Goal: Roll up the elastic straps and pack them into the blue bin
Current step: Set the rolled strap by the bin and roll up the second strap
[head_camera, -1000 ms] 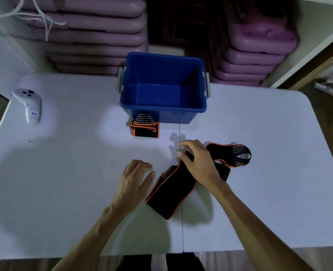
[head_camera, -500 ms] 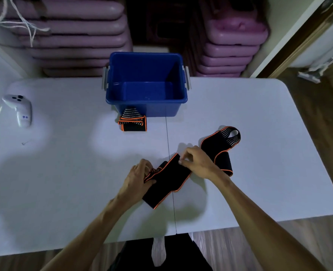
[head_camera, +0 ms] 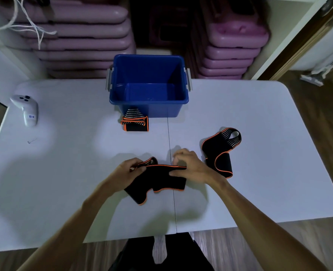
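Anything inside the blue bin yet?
The blue bin shows only its bare blue floor, with no strap inside. The near wall hides a strip of the floor. One rolled strap sits outside, against the bin's front.

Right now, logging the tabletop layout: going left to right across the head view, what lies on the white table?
White controller → small screw → rolled strap by the blue bin → left hand → right hand, both gripping the black strap → its looped end.
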Action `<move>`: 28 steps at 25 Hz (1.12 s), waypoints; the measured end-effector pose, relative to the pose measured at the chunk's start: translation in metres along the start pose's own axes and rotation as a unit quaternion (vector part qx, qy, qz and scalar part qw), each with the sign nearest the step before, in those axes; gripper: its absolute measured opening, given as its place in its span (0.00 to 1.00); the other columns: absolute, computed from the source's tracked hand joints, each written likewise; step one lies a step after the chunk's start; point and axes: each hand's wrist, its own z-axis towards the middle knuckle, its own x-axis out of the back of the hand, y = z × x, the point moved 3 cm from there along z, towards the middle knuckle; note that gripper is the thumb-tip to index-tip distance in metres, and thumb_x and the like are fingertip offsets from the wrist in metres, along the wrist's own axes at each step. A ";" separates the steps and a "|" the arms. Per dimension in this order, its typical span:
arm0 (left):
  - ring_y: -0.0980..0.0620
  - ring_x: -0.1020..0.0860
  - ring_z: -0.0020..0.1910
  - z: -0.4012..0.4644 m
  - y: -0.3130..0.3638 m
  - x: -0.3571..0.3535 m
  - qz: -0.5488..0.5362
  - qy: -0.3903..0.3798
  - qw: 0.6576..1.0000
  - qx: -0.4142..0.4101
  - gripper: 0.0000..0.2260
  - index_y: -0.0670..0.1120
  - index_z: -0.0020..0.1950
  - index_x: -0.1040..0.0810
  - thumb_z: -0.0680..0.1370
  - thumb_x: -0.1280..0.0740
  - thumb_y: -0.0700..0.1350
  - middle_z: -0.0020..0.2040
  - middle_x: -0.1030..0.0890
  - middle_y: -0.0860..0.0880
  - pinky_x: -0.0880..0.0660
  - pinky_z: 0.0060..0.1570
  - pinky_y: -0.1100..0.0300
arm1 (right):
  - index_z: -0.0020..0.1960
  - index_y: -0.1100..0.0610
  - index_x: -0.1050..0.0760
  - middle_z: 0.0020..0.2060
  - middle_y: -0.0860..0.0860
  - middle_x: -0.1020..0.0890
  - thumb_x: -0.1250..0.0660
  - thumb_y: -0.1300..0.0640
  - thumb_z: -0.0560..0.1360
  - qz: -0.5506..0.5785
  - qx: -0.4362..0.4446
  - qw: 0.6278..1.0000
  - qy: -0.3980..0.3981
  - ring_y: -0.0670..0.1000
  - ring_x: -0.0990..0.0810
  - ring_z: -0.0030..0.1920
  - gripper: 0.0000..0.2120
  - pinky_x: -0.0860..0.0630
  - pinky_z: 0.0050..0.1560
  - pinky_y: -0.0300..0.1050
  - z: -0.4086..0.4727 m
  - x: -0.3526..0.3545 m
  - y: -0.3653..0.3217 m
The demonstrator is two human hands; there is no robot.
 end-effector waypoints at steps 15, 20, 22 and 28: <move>0.48 0.21 0.37 -0.023 -0.067 0.093 -0.325 0.350 0.871 0.118 0.08 0.45 0.54 0.31 0.78 0.36 0.37 0.52 0.23 0.39 0.21 0.37 0.51 | 0.46 0.51 0.23 0.59 0.50 0.26 0.29 0.59 0.70 -0.225 0.204 0.928 0.215 0.52 0.29 0.60 0.07 0.33 0.61 0.48 -0.014 0.010 -0.001; 0.39 0.25 0.55 -0.035 -0.071 0.079 0.011 0.455 0.888 0.061 0.18 0.44 0.65 0.32 0.76 0.34 0.38 0.61 0.29 0.41 0.28 0.58 0.43 | 0.57 0.46 0.23 0.65 0.47 0.29 0.31 0.44 0.72 -0.226 0.130 0.955 0.144 0.49 0.34 0.67 0.14 0.40 0.67 0.45 -0.025 -0.005 0.022; 0.42 0.29 0.59 -0.034 -0.050 0.056 0.098 0.444 0.890 -0.035 0.16 0.44 0.64 0.30 0.76 0.34 0.39 0.61 0.29 0.43 0.31 0.62 0.47 | 0.57 0.48 0.22 0.62 0.48 0.27 0.34 0.44 0.74 -0.183 0.117 0.959 0.183 0.50 0.30 0.64 0.14 0.35 0.66 0.46 -0.027 0.007 0.022; 0.47 0.25 0.51 0.027 0.034 -0.020 0.171 0.254 0.929 -0.209 0.08 0.46 0.52 0.23 0.76 0.39 0.43 0.51 0.24 0.49 0.28 0.55 0.50 | 0.53 0.51 0.22 0.53 0.49 0.22 0.29 0.57 0.74 -0.175 0.060 0.916 0.355 0.55 0.24 0.53 0.09 0.26 0.54 0.52 -0.054 0.057 0.037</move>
